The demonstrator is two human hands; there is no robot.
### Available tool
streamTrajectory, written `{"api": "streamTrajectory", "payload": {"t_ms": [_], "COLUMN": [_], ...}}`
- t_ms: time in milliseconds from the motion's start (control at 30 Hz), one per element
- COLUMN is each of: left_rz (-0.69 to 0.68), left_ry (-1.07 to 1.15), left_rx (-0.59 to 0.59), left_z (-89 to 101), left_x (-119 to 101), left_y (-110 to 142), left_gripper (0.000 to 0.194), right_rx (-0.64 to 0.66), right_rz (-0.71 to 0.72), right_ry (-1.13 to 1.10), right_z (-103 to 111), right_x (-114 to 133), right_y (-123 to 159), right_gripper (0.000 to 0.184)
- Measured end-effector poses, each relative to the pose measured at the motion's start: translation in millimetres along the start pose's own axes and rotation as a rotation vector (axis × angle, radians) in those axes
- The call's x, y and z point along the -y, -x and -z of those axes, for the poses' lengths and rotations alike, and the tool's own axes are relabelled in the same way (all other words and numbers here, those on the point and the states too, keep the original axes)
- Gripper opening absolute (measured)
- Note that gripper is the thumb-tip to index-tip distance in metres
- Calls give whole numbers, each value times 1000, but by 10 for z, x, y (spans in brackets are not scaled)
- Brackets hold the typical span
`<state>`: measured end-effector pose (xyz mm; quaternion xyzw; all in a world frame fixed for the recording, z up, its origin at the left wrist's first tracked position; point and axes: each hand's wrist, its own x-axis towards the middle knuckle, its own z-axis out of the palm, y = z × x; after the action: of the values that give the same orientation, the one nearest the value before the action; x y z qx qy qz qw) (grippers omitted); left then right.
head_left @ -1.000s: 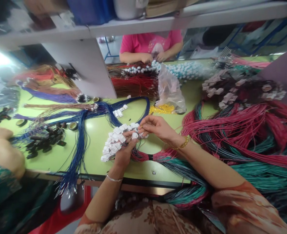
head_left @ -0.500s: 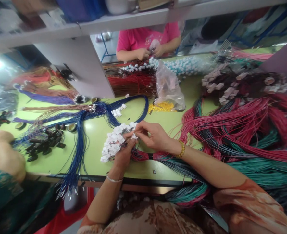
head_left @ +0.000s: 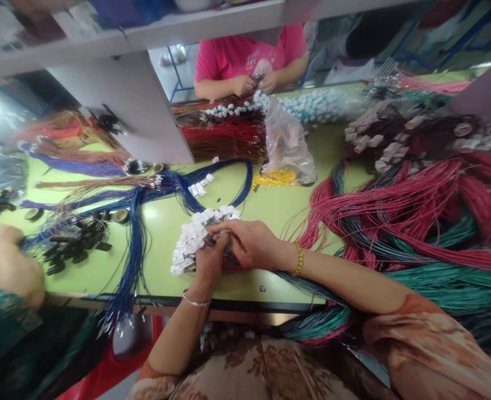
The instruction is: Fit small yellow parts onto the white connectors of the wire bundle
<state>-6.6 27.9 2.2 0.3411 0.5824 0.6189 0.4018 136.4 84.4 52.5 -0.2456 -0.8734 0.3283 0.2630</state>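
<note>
A fan of white plastic connectors [head_left: 189,239] on thin wires lies at the middle of the front of the table. My left hand [head_left: 210,261] is closed round the wires just below these connectors, its thumb on top. My right hand [head_left: 256,244] bends in from the right, fingers closed at the same wires and fingertips meeting my left thumb. What sits between those fingertips is hidden. The red and dark wires of the bundle pass under my right hand toward the right.
Blue wires [head_left: 135,239] and black connectors [head_left: 76,244] lie to the left, near another person's arm [head_left: 10,261]. Small yellow parts [head_left: 274,178] sit by a clear bag [head_left: 289,144]. Red wires [head_left: 379,194] and green wires [head_left: 437,289] cover the right. Across the table works a person in pink [head_left: 251,61].
The small white connector at my fingertips no longer shows there. My right hand has come lower and closer over the wires; my left hand stays round the bundle.
</note>
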Motion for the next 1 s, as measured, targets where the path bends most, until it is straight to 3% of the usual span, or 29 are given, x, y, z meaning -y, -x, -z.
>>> {"api": "streamTrajectory", "payload": {"t_ms": [100, 167, 333, 433, 633, 700, 767, 900, 1000], "left_rz": [-5, -4, -15, 8, 24, -47, -119, -93, 136], "left_ry": [9, 41, 129, 196, 249, 188, 112, 206, 180], "left_rx": [118, 104, 31, 44, 44, 83, 111, 121, 289], "left_z": [10, 13, -12, -24, -34, -38, -33, 24, 46], "left_x": [-22, -29, 6, 23, 23, 33, 49, 50, -13], "left_y": [-42, -79, -162, -193, -182, -155, -134, -201, -336], "left_gripper": [27, 29, 23, 18, 26, 28, 29, 29, 32], "right_rx": [-153, -175, 176, 217, 357, 342, 234, -64, 12], "right_rz": [-84, -148, -266, -312, -231, -261, -272, -92, 110], "right_ry": [7, 16, -134, -184, -301, -379, -376, -62, 345], "right_z": [102, 210, 234, 133, 93, 46, -32, -182, -291], "right_x": [-199, -378, -668, -700, -599, -521, -423, -153, 78], "right_y": [-79, -140, -170, -156, -114, -69, -13, 203, 490], "right_gripper": [25, 21, 26, 44, 39, 41, 41, 23, 21]}}
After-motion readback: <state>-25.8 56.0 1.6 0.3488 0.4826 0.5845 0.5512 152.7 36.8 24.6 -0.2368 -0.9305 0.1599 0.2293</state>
